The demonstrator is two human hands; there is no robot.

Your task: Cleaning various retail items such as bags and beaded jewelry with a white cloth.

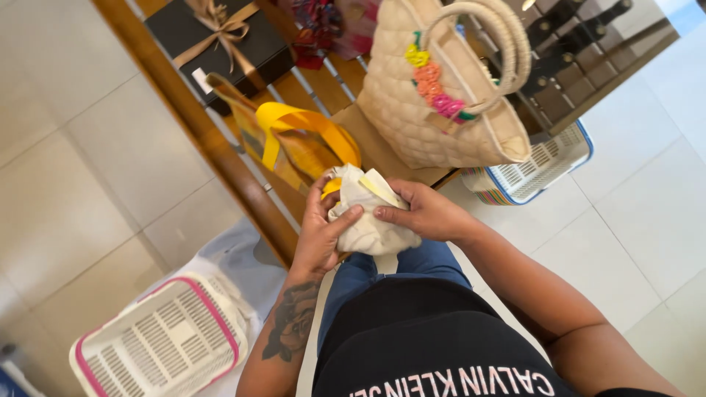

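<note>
Item: white cloth bundle (370, 220), near table (220, 158) edge, beside yellow bag (298, 143). Our left hand (318, 234) and right hand (423, 213) close around it; we should grip evenly, keeping folds tucked.

head camera, steeply downward, close overhead

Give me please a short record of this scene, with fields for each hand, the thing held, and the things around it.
left hand: grips the left side of the cream cloth bundle, thumb across its front
right hand: holds the bundle's right side, fingers on top
cream cloth bundle: crumpled, held between both hands at the table edge
wooden table: slatted
on table: yellow-handled bag, woven straw bag, black gift box
on floor: pink-rimmed basket, blue-rimmed basket
</note>
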